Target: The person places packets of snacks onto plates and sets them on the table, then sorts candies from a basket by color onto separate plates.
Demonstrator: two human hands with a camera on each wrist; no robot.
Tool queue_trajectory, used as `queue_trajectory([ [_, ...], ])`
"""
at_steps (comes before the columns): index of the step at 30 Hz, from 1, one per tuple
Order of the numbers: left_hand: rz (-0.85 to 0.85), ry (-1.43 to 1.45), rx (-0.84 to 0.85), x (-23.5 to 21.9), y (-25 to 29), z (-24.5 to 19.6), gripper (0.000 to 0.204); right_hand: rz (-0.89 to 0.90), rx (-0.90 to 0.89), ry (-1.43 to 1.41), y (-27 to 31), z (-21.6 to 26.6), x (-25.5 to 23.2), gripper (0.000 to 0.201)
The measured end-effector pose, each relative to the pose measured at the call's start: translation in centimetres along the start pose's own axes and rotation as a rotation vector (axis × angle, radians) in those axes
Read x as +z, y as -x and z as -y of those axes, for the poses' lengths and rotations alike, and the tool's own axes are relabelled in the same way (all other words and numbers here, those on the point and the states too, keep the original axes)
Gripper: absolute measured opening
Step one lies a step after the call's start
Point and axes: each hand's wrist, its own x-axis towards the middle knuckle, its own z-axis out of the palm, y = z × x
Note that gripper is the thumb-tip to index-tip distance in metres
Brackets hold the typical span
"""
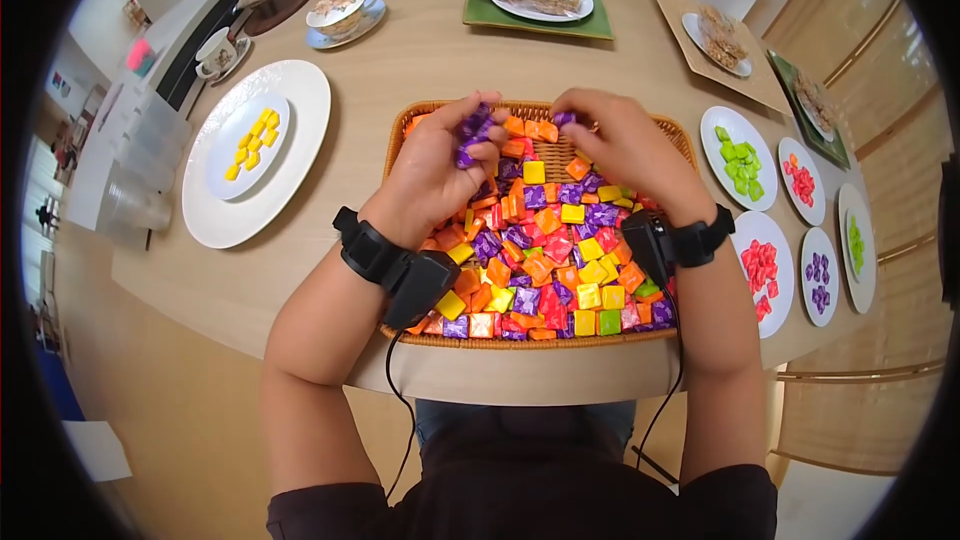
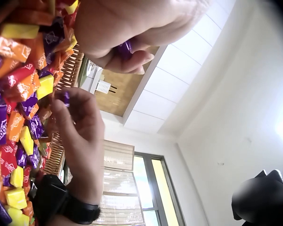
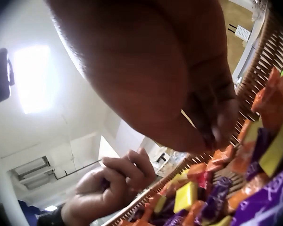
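Note:
My left hand (image 1: 425, 170), palm turned up over the far left part of the wicker basket (image 1: 540, 343), holds several purple wrapped candies (image 1: 474, 132) in its curled fingers. Across from it, my right hand (image 1: 630, 152) pinches one purple candy (image 1: 565, 119) between thumb and fingertips above the basket's far side. That same pinch shows in the left wrist view, with the purple candy (image 2: 66, 98) at the fingertips. Below both hands lies a mixed heap of orange, yellow, red, purple and green candies (image 3: 185, 197). Bare wicker shows near the right hand.
Left of the basket, a large white plate (image 1: 312, 130) bears a smaller plate with yellow candies (image 1: 256, 145). At the right stand white plates with green candies (image 1: 741, 162), red candies (image 1: 760, 270) and purple candies (image 1: 818, 282). Behind are a green tray (image 1: 480, 15) and cups (image 1: 335, 12).

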Motion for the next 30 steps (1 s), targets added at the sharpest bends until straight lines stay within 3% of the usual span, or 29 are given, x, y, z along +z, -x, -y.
queue_trajectory([
  [1, 0.002, 0.004, 0.008, 0.0, 0.1, 0.0, 0.026, -0.103, 0.044, -0.127, 0.0, 0.6, -0.4, 0.019],
  [3, 0.075, 0.021, -0.167, 0.4, 0.2, 0.2, 0.038, -0.159, -0.012, -0.283, 0.0, 1.2, -0.4, 0.023],
  [5, 0.115, 0.027, -0.255, 0.6, 0.3, 0.3, 0.043, -0.247, -0.178, -0.782, -0.2, 2.3, -0.3, 0.027],
  [7, 0.190, 0.003, -0.295, 0.6, 0.3, 0.3, 0.046, -0.275, -0.158, -0.856, 0.0, 2.4, -0.6, 0.028],
  [9, 0.147, 0.031, -0.289, 0.8, 0.3, 0.2, 0.040, -0.170, 0.112, -0.717, 0.2, 1.2, -1.3, 0.023],
  [10, 0.131, 0.087, -0.266, 0.4, 0.2, 0.1, 0.036, -0.172, 0.111, -0.717, 0.4, 0.9, -1.4, 0.023],
  [12, 0.113, 0.138, -0.246, 0.1, 0.0, -0.1, 0.031, 0.181, 0.200, -0.123, 0.7, 0.4, -1.3, 0.019],
  [13, 0.095, 0.131, -0.199, 0.1, 0.0, -0.1, 0.028, 0.175, 0.200, -0.127, 0.9, 0.2, -1.0, 0.019],
  [15, 0.072, 0.115, -0.160, 0.0, 0.0, -0.1, 0.024, 0.434, 0.043, 0.136, 1.4, -0.2, 0.1, 0.025],
  [19, 0.046, 0.185, -0.123, -0.3, -0.1, 0.0, 0.028, 0.397, -0.025, 0.072, 1.3, -1.0, 0.9, 0.025],
  [23, 0.014, 0.181, -0.111, 0.4, 0.4, 0.0, 0.034, 0.429, 0.033, 0.127, 1.2, -0.4, -0.4, 0.020],
  [25, 0.028, 0.175, -0.128, 0.5, 0.4, 0.1, 0.038, 0.204, 0.035, 0.078, 1.0, -0.9, -0.5, 0.018],
  [26, 0.012, 0.129, -0.142, 0.7, 0.4, 0.1, 0.040, 0.044, -0.057, 0.100, 0.9, -0.4, -0.8, 0.020],
  [27, -0.003, 0.083, -0.154, 0.7, 0.4, 0.1, 0.043, 0.040, -0.053, 0.110, 0.6, -0.1, -0.7, 0.020],
  [29, 0.057, 0.114, -0.213, 0.6, 0.4, 0.2, 0.045, -0.281, -0.231, -0.089, 0.0, 0.5, -0.3, 0.022],
  [30, 0.072, 0.061, -0.222, 0.7, 0.5, 0.3, 0.045, -0.301, -0.257, -0.146, 0.0, 0.9, -0.1, 0.025],
])
